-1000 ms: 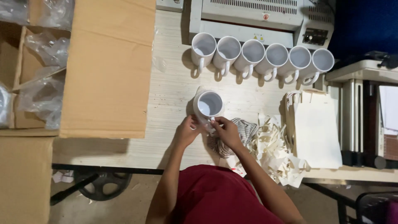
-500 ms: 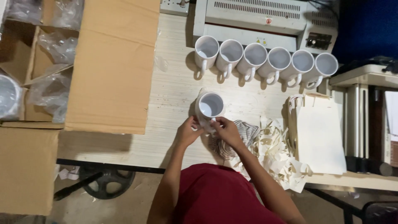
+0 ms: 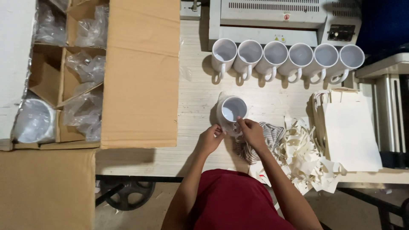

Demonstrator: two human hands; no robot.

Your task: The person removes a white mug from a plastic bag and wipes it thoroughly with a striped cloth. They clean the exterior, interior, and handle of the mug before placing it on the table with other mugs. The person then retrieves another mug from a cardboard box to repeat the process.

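A white mug (image 3: 232,111) is held upright on the pale wooden table (image 3: 196,106) by both hands. The left hand (image 3: 209,139) is curled against the mug's near side at about 7 o'clock, its fingertips pressed to the wall; the right hand (image 3: 252,133) is closed in a pinch on the mug's lower edge at about 5 o'clock, where a thin strip of something pale seems to be gripped, though what it is cannot be told. The mug's open mouth is turned up toward the camera. Just beyond the right hand, at 4 o'clock from the mug, a striped cloth (image 3: 265,137) is spread, and past it a heap of torn paper scraps (image 3: 307,158) is piled. Farther out at 3 o'clock a stack of cream paper bags (image 3: 350,133) is laid flat. At 12 o'clock from the mug, well apart from it, a row of six white mugs (image 3: 288,56) is lined up, handles toward the person, in front of a grey machine (image 3: 272,18). At 9 o'clock a large open cardboard box (image 3: 141,76) is seen, its compartments filled with plastic-wrapped items (image 3: 86,111).
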